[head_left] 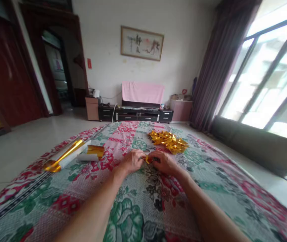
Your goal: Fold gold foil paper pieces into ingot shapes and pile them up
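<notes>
Between my two hands is a small piece of gold foil paper (147, 159), pinched at both ends. My left hand (134, 160) has its fingers closed on the left end. On the other end, the fingers of my right hand (165, 162) are closed too. Much of the foil is hidden by my fingers. Just beyond my right hand lies a pile of folded gold foil pieces (170, 141). Off to the left rest a stack of gold foil sheets (95, 150) and a longer gold and white roll (68, 156).
A flowered cloth (125, 218) covers the broad surface under my hands. Past its far edge stands a low black cabinet (130, 116) with a pink cloth (143, 92) draped above it. A dark curtain (216, 60) hangs by the window on the right.
</notes>
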Tool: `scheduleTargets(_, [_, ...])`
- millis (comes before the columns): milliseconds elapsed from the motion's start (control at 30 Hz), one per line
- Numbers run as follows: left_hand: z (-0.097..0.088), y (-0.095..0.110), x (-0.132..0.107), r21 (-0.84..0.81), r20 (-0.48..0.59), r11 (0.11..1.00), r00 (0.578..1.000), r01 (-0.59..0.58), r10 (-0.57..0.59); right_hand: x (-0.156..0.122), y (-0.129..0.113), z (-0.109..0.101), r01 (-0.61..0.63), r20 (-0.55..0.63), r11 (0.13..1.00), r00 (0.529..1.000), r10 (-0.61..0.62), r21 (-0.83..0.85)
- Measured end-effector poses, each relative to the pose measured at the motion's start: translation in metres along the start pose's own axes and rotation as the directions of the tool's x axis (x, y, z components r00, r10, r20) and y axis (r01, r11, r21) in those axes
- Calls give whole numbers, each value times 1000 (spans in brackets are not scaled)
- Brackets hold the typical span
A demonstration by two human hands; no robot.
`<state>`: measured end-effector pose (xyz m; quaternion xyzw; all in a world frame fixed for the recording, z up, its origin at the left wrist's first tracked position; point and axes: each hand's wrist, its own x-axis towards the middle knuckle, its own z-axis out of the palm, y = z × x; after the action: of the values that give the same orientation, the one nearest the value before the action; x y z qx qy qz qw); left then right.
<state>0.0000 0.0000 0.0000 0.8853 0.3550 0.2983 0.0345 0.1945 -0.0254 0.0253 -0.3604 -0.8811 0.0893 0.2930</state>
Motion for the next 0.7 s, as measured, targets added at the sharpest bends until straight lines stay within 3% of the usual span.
scheduleTargets(333, [-4,4,0,13,-9,1000,1000,-21,21,1,8,6,65,-3,997,998,-65,-31])
scheduleTargets(700, [-7,13,1,59,38,998,999,26,-28,-5,-5,3,-11,-41,1000,999,10,-7])
